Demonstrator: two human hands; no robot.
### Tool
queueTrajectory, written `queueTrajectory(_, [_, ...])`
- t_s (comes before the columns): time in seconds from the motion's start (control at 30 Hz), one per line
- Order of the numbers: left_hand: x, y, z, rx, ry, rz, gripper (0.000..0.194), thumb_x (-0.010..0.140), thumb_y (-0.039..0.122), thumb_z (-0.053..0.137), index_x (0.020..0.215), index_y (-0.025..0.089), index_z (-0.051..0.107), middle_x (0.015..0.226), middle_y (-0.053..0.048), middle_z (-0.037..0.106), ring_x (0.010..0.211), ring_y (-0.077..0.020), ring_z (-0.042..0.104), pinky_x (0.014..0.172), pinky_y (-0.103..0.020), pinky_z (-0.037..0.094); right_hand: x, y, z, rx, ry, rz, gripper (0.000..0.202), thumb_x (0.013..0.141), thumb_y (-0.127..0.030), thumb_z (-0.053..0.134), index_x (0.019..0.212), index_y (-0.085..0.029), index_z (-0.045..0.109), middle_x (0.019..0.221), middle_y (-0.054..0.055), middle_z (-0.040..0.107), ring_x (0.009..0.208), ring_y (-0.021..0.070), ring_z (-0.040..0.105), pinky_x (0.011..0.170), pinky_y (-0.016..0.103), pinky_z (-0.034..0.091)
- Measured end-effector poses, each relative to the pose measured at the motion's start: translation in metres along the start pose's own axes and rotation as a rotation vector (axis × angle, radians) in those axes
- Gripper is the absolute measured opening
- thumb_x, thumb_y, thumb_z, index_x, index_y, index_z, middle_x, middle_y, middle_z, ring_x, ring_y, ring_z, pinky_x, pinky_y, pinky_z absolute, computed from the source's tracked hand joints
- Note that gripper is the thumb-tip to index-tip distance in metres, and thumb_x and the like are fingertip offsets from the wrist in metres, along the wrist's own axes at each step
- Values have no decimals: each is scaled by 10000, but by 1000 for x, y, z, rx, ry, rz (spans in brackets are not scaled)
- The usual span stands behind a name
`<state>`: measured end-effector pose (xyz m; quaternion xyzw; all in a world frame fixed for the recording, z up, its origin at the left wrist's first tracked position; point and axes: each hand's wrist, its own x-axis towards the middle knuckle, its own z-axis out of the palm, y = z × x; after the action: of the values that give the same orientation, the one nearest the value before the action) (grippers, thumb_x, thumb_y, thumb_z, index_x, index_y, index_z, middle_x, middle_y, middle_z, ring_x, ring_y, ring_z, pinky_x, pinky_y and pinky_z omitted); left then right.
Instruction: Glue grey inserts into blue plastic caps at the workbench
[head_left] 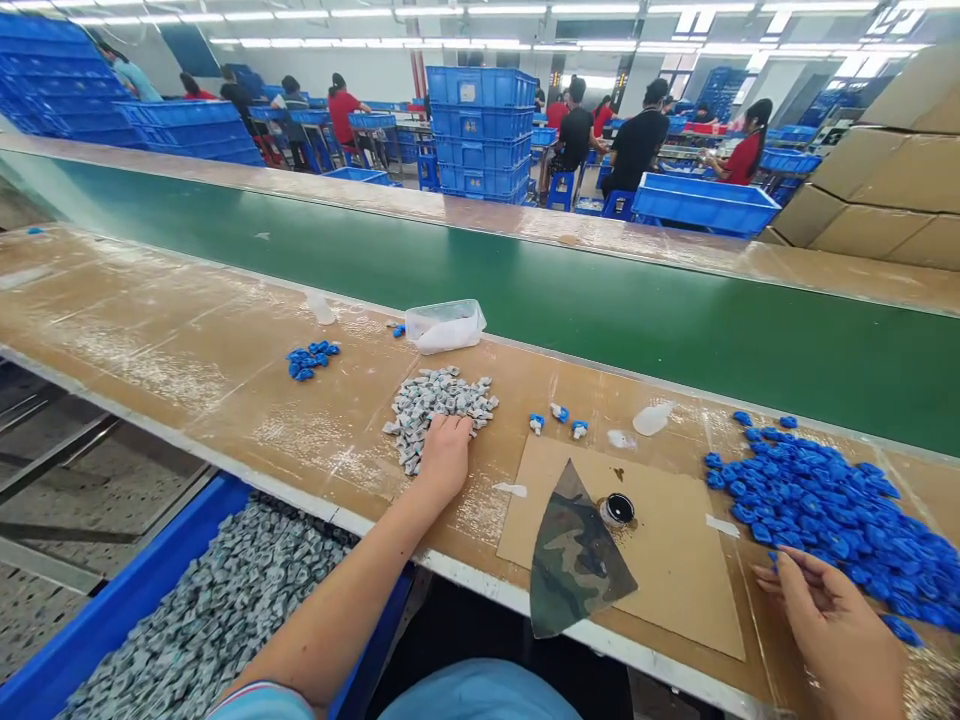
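My left hand (448, 455) reaches into a heap of small grey plastic parts (424, 405), fingers curled down and their tips hidden. At the right, my right hand (832, 610) is closed in a pinch, with a bit of a small blue plastic part (775, 558) showing at the fingertips. Beside it spreads a large pile of blue plastic parts (825, 490). Between my hands, a cardboard sheet (682, 560) carries a small open pot (618, 509) with dark contents and a camouflage cloth piece (574, 560). A few blue-and-white assembled pieces (559, 412) lie behind the sheet.
A clear plastic tub (446, 328) and a small blue cluster (311, 360) lie further left. Behind the worktop runs a green conveyor belt (525, 280). A blue crate (187, 530) full of grey parts stands below left. Co-workers, stacked crates (480, 130) and cartons (885, 170) fill the background.
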<state>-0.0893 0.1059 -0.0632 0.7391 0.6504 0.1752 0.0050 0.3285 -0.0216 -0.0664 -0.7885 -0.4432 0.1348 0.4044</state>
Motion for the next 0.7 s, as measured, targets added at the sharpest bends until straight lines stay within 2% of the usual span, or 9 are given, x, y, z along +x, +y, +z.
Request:
queueTrajectory(0.1, [-1,0,0,-21,8,19,246,834,77,394,825,170,622,837,-123,657,852,-279,546,797,-407,440,-10,-15,8,176,-57,126,372,621,-509,641,838,-207,632,632,56,696,650,243,694,624,348,578])
queueTrajectory(0.13, [-1,0,-1,-45,28,27,234,835,93,398,837,166,621,841,-127,654,849,-281,547,800,-414,441,-14,-22,11,217,-73,115,386,622,-504,659,858,-199,646,665,61,708,667,236,696,636,343,580])
queueTrajectory(0.23, [-5,-2,-5,-200,136,42,221,836,156,409,915,164,615,878,-125,645,857,-275,558,818,-422,446,-26,-45,24,287,-147,-84,337,671,-447,684,887,-189,679,793,72,728,710,203,693,670,322,581])
queueTrajectory(0.3, [-11,2,-8,-378,163,40,227,840,198,409,946,188,610,908,-105,639,888,-258,565,842,-409,448,-31,-60,33,272,-204,-243,264,738,-400,652,898,-194,694,861,73,731,734,185,691,670,306,581])
queueTrajectory(0.4, [-27,18,-13,-752,49,-45,173,828,279,470,923,216,600,897,-61,629,879,-217,582,834,-361,464,-34,-76,45,126,-234,-440,192,811,-328,607,933,-217,704,869,60,736,758,184,686,699,324,574])
queueTrajectory(0.47, [-41,35,-14,-1057,-79,-184,176,790,337,558,910,210,582,848,-28,622,807,-183,597,779,-322,482,-35,-85,50,28,-250,-546,170,841,-291,585,946,-237,708,893,57,738,819,198,684,747,350,561])
queueTrajectory(0.57, [-57,60,-13,-1467,-245,-397,291,710,393,685,883,197,560,781,8,615,698,-133,593,689,-263,483,-34,-93,54,-33,-286,-661,187,879,-250,550,983,-249,706,922,53,738,860,198,678,761,346,546])
queueTrajectory(0.7, [-66,81,-12,-1704,-371,-489,381,667,381,756,957,184,606,769,5,639,657,-93,554,649,-216,454,-33,-96,56,-71,-296,-734,203,886,-231,551,1015,-260,705,902,34,740,826,187,674,727,324,531])
